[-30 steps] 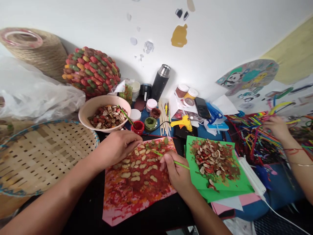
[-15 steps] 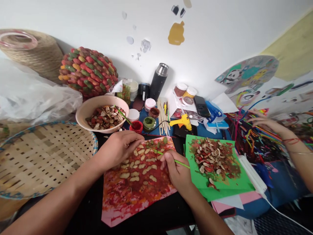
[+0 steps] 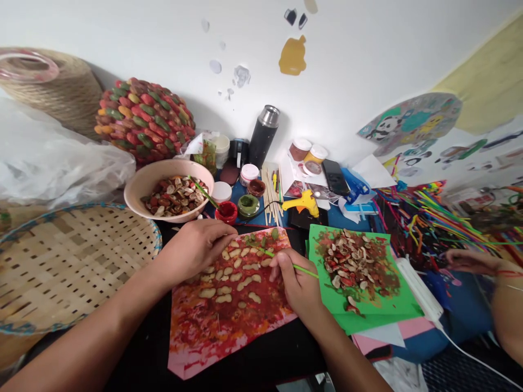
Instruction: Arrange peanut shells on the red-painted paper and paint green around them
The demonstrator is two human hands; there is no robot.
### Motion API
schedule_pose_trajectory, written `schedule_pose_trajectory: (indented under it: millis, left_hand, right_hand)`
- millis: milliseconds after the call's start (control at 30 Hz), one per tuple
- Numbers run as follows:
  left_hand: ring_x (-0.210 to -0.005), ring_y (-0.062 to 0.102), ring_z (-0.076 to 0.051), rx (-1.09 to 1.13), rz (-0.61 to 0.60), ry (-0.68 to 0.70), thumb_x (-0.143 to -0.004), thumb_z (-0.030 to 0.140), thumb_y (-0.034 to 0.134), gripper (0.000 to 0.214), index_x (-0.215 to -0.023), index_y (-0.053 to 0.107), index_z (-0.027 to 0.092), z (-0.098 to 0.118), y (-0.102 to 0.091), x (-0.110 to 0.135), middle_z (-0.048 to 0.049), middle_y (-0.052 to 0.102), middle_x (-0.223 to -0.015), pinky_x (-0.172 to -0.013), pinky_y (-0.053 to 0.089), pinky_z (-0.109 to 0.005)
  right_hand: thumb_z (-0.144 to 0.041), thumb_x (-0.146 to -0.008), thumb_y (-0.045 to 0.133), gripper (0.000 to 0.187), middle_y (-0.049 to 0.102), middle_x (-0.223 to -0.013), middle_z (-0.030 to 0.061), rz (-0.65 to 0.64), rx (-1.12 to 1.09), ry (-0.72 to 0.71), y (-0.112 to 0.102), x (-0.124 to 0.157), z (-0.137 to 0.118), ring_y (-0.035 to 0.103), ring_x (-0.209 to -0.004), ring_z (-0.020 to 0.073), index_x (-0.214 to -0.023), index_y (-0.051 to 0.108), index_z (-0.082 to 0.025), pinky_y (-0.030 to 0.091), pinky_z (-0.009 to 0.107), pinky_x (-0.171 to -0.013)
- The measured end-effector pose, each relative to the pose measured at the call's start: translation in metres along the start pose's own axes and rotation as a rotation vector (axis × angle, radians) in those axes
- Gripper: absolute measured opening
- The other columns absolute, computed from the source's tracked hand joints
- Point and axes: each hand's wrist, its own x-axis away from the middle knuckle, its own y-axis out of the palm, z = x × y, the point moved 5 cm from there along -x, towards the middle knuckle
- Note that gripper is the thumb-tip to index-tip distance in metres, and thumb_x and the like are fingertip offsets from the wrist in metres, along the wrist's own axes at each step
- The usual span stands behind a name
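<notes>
Right hand point(image 3: 297, 277) has the green brush point(image 3: 304, 270) pinched between thumb and fingers, handle slanting out to the right, tip pointing up-left over the upper part of the pink paper point(image 3: 196, 348). Tip is among the peanuts point(image 3: 245, 281), just below a few green-coated ones point(image 3: 275, 233); can't tell if the bristles touch one. Left hand point(image 3: 196, 245) is at the paper's upper left edge, fingers bent and pressed together; can't tell if anything sits between the fingertips. Paper lies on the black tabletop point(image 3: 292, 356), smeared red and orange, most peanuts on it unpainted, in loose rows. Behind it: open red paint jar point(image 3: 226, 213) with a second brush point(image 3: 200, 189) standing tilted in it, open green paint jar point(image 3: 248, 205) just beside, then wooden sticks point(image 3: 268, 190) and a yellow glue gun point(image 3: 302, 203). Pink bowl point(image 3: 137, 188) of shells point(image 3: 175, 195) is behind the left hand, woven tray point(image 3: 77, 261) left of that arm. Right of the right hand: green sheet point(image 3: 363, 322) with a shell pile point(image 3: 347, 258). Far right, a co-worker's hand point(image 3: 469, 262) is near the coloured pipe cleaners point(image 3: 445, 218).
</notes>
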Motion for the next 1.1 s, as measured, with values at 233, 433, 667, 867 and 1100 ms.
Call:
schedule_pose_trajectory:
  millis: [233,433,667,867,1100]
  left_hand:
    - [-0.083,0.079,-0.019,0.016,0.013,0.026,-0.111,0.037,0.056,0.03,-0.102,0.081,0.022,0.004,-0.01,-0.001,-0.0037,0.085,-0.096,-0.079,0.059,-0.028]
    - [-0.084,0.079,-0.019,0.029,0.078,-0.009,-0.111,0.037,0.056,0.03,-0.103,0.081,0.022,0.006,-0.008,-0.004,-0.0042,0.085,-0.097,-0.085,0.061,-0.03]
    - [-0.088,0.079,-0.019,-0.008,0.04,0.02,-0.112,0.034,0.056,0.028,-0.105,0.08,0.022,0.002,0.002,-0.002,-0.0043,0.085,-0.101,-0.083,0.059,-0.029]
    - [-0.085,0.078,-0.019,-0.038,0.028,0.046,-0.112,0.037,0.056,0.03,-0.103,0.08,0.021,0.002,-0.009,0.0,-0.0035,0.085,-0.099,-0.079,0.057,-0.028]
    - [-0.083,0.079,-0.018,-0.054,0.05,0.071,-0.112,0.034,0.057,0.028,-0.103,0.08,0.02,0.003,-0.009,-0.002,-0.0031,0.085,-0.098,-0.078,0.058,-0.028]
  right_hand:
    - [-0.051,-0.117,0.049,0.05,0.068,-0.061,-0.0008,0.015,-0.033,0.004,-0.004,0.001,0.0,0.066,-0.054,0.0166,-0.083,0.074,-0.023,0.053,0.027,-0.06]
    - [-0.056,-0.116,0.048,0.054,0.068,-0.059,-0.0007,0.015,-0.026,0.012,-0.002,0.001,0.0,0.065,-0.052,0.0165,-0.082,0.073,-0.023,0.054,0.027,-0.058]
    - [-0.054,-0.116,0.049,0.053,0.068,-0.059,-0.0004,0.014,-0.038,0.009,-0.003,0.003,0.0,0.066,-0.053,0.0166,-0.081,0.072,-0.023,0.054,0.027,-0.058]
    - [-0.048,-0.117,0.049,0.049,0.067,-0.06,-0.001,0.022,-0.046,-0.001,-0.004,0.004,0.002,0.065,-0.054,0.0161,-0.082,0.073,-0.023,0.052,0.026,-0.059]
    - [-0.045,-0.118,0.05,0.046,0.067,-0.062,-0.0012,0.033,-0.076,-0.005,-0.005,0.006,0.005,0.065,-0.055,0.0155,-0.085,0.073,-0.022,0.05,0.026,-0.058]
